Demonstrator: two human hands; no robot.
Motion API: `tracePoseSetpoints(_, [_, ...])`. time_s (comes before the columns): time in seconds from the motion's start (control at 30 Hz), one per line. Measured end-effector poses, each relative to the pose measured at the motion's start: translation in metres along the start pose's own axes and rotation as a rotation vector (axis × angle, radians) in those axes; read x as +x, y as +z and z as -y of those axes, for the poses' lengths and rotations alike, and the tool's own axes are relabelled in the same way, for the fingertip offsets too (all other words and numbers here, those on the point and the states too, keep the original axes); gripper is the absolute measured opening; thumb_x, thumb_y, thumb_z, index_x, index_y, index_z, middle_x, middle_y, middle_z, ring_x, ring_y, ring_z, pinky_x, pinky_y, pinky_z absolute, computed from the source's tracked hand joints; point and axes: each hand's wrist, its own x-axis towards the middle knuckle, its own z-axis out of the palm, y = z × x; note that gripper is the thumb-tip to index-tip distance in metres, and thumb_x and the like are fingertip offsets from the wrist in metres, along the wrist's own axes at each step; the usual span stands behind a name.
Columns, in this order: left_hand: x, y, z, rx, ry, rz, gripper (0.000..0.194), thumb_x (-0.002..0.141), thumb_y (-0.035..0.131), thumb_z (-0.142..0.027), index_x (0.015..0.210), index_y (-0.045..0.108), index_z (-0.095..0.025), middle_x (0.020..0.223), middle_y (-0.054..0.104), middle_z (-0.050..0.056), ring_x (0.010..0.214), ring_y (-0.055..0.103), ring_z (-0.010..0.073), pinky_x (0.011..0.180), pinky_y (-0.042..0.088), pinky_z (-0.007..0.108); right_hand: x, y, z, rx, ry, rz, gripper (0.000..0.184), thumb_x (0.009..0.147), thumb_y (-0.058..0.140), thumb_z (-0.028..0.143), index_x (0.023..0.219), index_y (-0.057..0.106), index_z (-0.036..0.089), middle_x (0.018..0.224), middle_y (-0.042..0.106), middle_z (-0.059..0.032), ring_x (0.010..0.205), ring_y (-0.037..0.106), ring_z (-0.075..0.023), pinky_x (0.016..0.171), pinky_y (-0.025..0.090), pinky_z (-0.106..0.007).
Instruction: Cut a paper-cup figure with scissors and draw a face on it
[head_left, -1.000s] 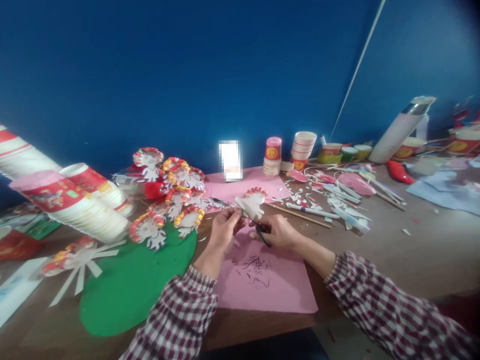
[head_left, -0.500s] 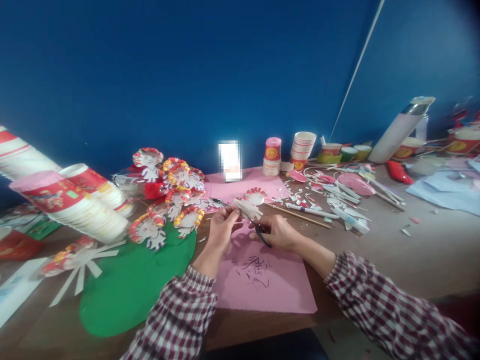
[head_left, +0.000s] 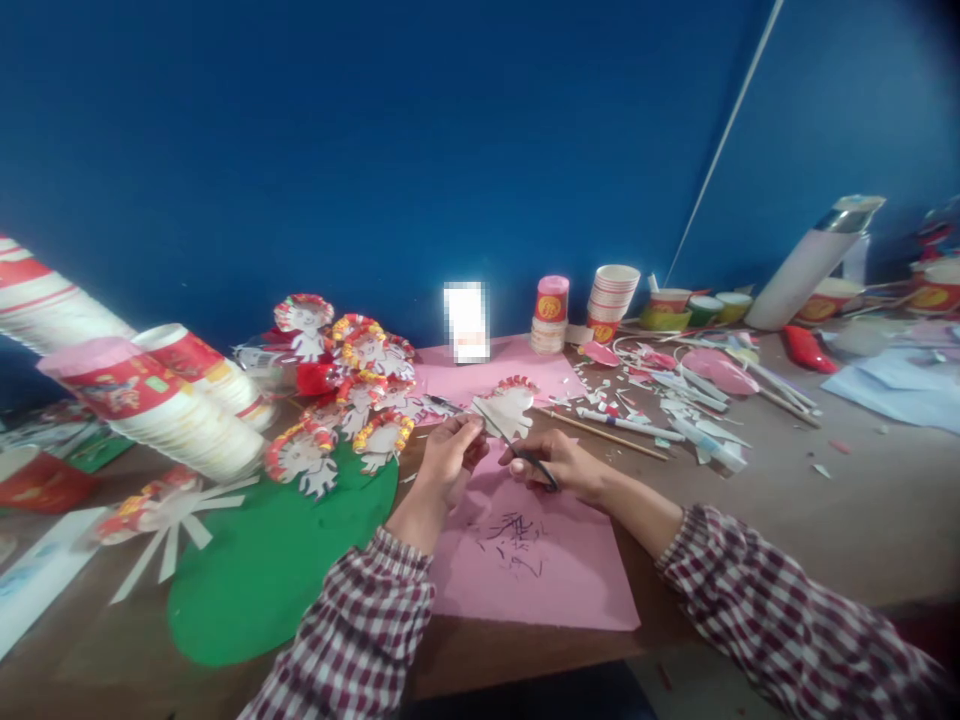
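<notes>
Between the thumb and fingers of my left hand is a white paper cutout with a curled red-and-white rim on top and short strips at its lower edge. My right hand is closed around the handles of dark scissors. Their blades run up and left against the cutout, near my left fingertips. Below both hands lies a pink sheet with a small heap of dark, thin paper scraps on it.
Finished-looking cup-paper figures crowd the left, beside a green rounded sheet. Stacked paper cups lean at far left. A cup stack stands at the back. Paper scraps, a wooden stick and a flask are at right.
The view has shifted slightly, so most things appear a little further right. Both hands keep their hold on the cutout and scissors, with the cutout turned slightly.
</notes>
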Motion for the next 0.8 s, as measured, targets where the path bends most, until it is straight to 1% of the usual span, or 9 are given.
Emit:
tracePoseSetpoints(0.2, [0.001,-0.0006,0.0019,0.026,0.015,0.006,0.018,0.06,0.077,-0.021,0.07,0.062,-0.017,0.063,0.055,-0.003,0.056,0.05,0.0061,0.059,0.045,0.018,-0.0002,0.0005,0.0,0.009,0.002,-0.005,0.045,0.072,0.07,0.051,0.091,0.067,0.011,0.056,0.047,0.0045,0.047,0.045,-0.0072,0.045,0.037,-0.019])
tracePoseSetpoints(0.4, [-0.0002,0.0004,0.002,0.061,0.034,0.009,0.019,0.061,0.076,-0.025,0.067,0.06,-0.017,0.061,0.052,-0.004,0.054,0.047,0.0053,0.058,0.044,0.018,0.001,0.0019,-0.0028,-0.023,0.015,-0.016,0.048,0.071,0.07,0.053,0.093,0.067,0.01,0.055,0.049,0.0039,0.047,0.046,-0.0083,0.045,0.037,-0.02])
tracePoseSetpoints(0.57, [-0.0026,0.0025,0.0021,0.095,0.051,0.02,0.019,0.061,0.075,-0.024,0.064,0.058,-0.017,0.061,0.05,-0.004,0.054,0.046,0.0057,0.057,0.043,0.019,0.0012,0.0019,-0.0051,-0.021,0.025,-0.025,0.05,0.072,0.069,0.054,0.097,0.066,0.011,0.056,0.049,0.0039,0.048,0.046,-0.0083,0.045,0.038,-0.02])
tracePoseSetpoints(0.7, [-0.0037,0.0047,0.0014,0.092,0.051,-0.001,0.021,0.059,0.076,-0.023,0.066,0.058,-0.016,0.063,0.052,-0.004,0.055,0.049,0.0057,0.058,0.044,0.019,0.0017,0.001,-0.0069,-0.038,-0.004,-0.018,0.046,0.075,0.068,0.051,0.098,0.066,0.011,0.055,0.049,0.0043,0.048,0.045,-0.0081,0.046,0.038,-0.02])
tracePoseSetpoints(0.8, [-0.0039,0.0056,0.0012,0.084,0.05,-0.013,0.022,0.058,0.076,-0.023,0.067,0.058,-0.015,0.062,0.052,-0.004,0.055,0.049,0.0055,0.058,0.044,0.019,0.0019,0.0012,-0.0061,-0.055,-0.009,-0.029,0.046,0.074,0.068,0.05,0.096,0.065,0.01,0.054,0.048,0.0046,0.047,0.045,-0.0083,0.045,0.038,-0.02])
